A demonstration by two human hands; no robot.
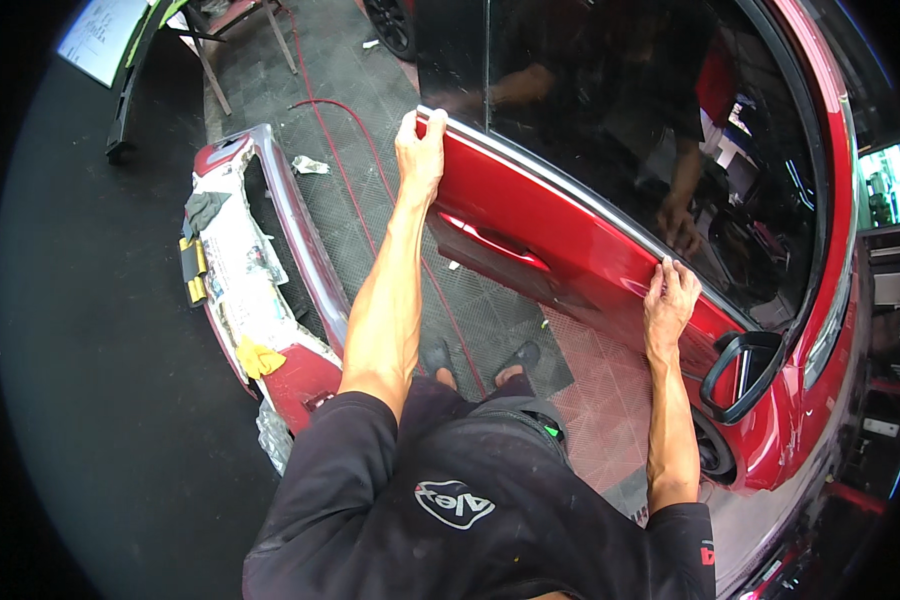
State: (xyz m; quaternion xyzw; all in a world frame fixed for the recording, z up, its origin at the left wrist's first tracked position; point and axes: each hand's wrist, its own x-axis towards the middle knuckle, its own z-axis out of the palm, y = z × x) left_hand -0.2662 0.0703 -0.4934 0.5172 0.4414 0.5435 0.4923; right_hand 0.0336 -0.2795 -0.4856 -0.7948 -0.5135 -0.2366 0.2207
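Observation:
My left hand [420,150] is closed over the silver trim strip [550,170] at the rear end of the red car door's [600,280] window sill. My right hand [672,305] grips the same strip farther forward with curled fingers, near the black-edged side mirror [730,385]. The dark window [620,90] above reflects arms and hands. A door handle [485,238] sits below and between my hands.
At my left stands a red bumper [305,255] with masking, tools and a yellow cloth [258,358]. A red hose [335,105] crosses the tiled floor [600,410] near my feet. A board [98,35] and stand [217,85] are at the upper left.

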